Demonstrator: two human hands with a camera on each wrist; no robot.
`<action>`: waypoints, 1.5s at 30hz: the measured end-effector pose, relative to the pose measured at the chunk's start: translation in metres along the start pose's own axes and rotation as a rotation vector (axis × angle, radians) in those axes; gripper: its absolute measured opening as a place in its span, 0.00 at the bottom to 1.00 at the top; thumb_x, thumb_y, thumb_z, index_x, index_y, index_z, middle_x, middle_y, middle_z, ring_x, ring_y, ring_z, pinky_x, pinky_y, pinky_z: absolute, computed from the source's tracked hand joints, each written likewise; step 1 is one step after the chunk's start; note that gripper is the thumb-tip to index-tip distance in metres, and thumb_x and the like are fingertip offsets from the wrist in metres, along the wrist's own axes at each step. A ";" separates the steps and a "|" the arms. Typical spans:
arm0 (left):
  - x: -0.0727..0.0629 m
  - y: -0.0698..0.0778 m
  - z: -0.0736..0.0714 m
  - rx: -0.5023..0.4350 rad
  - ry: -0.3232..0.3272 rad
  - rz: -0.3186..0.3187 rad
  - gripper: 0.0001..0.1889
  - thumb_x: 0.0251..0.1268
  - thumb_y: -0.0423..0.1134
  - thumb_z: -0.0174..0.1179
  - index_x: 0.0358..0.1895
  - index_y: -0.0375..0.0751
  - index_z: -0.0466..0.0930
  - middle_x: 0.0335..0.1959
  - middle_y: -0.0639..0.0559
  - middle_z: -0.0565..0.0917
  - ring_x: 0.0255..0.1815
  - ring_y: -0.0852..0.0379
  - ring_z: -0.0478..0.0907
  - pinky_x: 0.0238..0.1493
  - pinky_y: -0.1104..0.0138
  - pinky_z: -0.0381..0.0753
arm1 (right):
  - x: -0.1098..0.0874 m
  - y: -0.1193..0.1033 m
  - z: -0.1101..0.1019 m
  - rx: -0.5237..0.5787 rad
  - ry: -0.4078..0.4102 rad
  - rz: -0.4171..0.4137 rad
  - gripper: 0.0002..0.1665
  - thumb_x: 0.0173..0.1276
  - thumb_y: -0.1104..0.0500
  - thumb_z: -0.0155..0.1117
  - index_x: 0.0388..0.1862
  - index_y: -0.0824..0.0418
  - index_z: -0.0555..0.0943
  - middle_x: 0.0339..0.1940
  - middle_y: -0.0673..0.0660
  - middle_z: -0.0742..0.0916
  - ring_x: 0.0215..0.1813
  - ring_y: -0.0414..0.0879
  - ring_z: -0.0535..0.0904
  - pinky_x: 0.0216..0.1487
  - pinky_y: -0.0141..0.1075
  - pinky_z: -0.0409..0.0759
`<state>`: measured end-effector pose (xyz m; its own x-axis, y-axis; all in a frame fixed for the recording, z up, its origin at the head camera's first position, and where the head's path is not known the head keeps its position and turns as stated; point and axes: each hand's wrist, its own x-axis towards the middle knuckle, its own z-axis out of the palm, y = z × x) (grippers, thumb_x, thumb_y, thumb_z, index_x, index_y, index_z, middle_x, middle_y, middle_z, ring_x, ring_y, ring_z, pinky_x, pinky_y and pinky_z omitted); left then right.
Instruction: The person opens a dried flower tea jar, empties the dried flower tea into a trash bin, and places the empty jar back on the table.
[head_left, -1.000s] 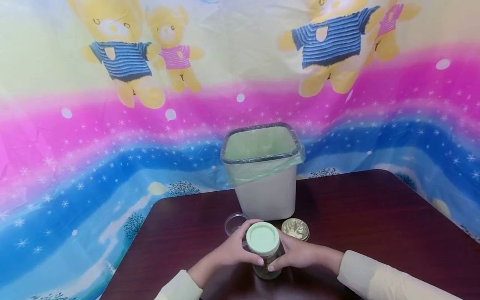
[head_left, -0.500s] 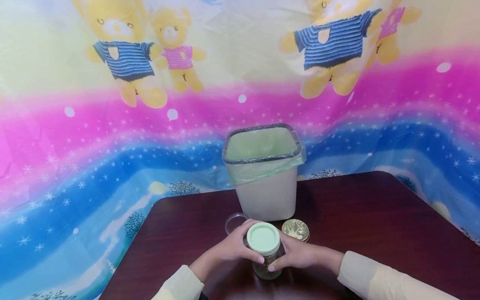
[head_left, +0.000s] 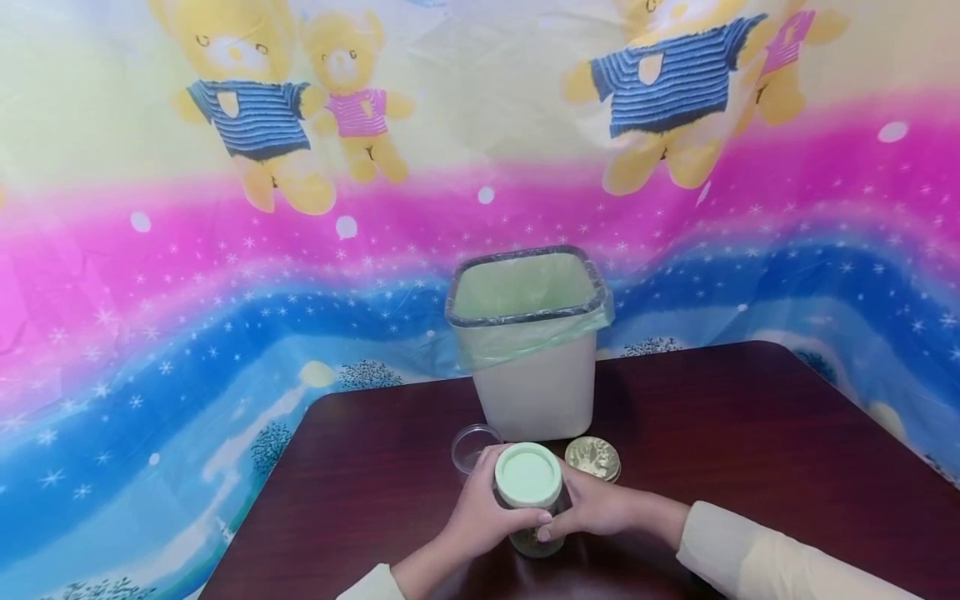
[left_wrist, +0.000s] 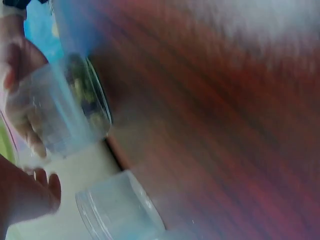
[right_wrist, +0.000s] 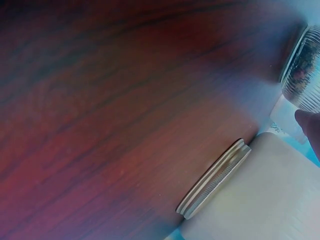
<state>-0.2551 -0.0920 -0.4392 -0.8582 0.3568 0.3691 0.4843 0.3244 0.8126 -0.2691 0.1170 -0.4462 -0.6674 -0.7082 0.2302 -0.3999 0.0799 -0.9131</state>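
Here, the left hand [head_left: 480,510] and the right hand [head_left: 600,506] close in on a clear jar [head_left: 535,546] from either side, thumbs at its front, their tips nearly meeting. The right hand grips the jar's side, its fingers wrapped behind. The left hand curls round it just under the lid [head_left: 528,473]; in the left wrist view its bent fingertips sit beside the glass, and whether these touch it cannot be told.

The jar is roughly upright at the near part of the dark red-brown surface [head_left: 720,417]; whether its base meets the wood is unclear. The lid, pale green and round, sits on top, and dark, mixed contents [left_wrist: 86,95] lie toward the bottom.

Beyond the left hand, partly hidden by it, stands a clear round container [left_wrist: 117,207]. Past the right hand lies a stack of gold-coloured discs [right_wrist: 215,180] with ridged edges. Both are close to the front of a pale bin [head_left: 536,400], which has a dark rim [head_left: 525,320] and a thin green liner [head_left: 525,340] folded over its outside.

Pale sleeves [head_left: 727,542] cover the forearms. Behind everything hangs a backdrop [head_left: 480,108] printed with teddy bears, pink and blue bands and snowflakes.
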 end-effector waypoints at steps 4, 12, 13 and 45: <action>-0.005 0.005 0.006 0.096 0.086 0.017 0.41 0.40 0.52 0.79 0.62 0.53 0.70 0.53 0.60 0.75 0.53 0.59 0.73 0.55 0.57 0.72 | 0.000 -0.001 0.000 -0.003 0.001 -0.003 0.50 0.57 0.61 0.75 0.72 0.59 0.56 0.63 0.56 0.74 0.63 0.47 0.70 0.65 0.33 0.63; -0.008 0.008 0.005 0.151 0.111 0.000 0.45 0.39 0.55 0.79 0.65 0.53 0.67 0.55 0.58 0.75 0.54 0.57 0.72 0.53 0.56 0.73 | 0.000 0.001 0.000 -0.012 -0.001 0.018 0.51 0.58 0.59 0.75 0.74 0.56 0.55 0.64 0.55 0.73 0.65 0.47 0.68 0.66 0.32 0.62; -0.008 0.007 0.004 0.139 0.099 -0.012 0.46 0.40 0.55 0.78 0.67 0.52 0.66 0.57 0.56 0.74 0.55 0.56 0.72 0.53 0.56 0.73 | 0.000 0.001 -0.001 -0.012 -0.003 0.019 0.51 0.58 0.59 0.75 0.74 0.56 0.55 0.64 0.55 0.73 0.65 0.47 0.68 0.66 0.32 0.61; 0.003 -0.002 -0.003 -0.054 -0.052 -0.014 0.40 0.40 0.44 0.80 0.62 0.53 0.71 0.54 0.59 0.76 0.54 0.58 0.73 0.58 0.60 0.70 | -0.001 0.001 0.000 -0.009 0.010 0.014 0.49 0.57 0.60 0.74 0.72 0.59 0.56 0.62 0.56 0.75 0.63 0.47 0.70 0.65 0.32 0.63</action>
<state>-0.2596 -0.0940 -0.4386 -0.8542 0.3977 0.3348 0.4612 0.2825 0.8411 -0.2688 0.1174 -0.4477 -0.6794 -0.6997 0.2211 -0.3960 0.0960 -0.9132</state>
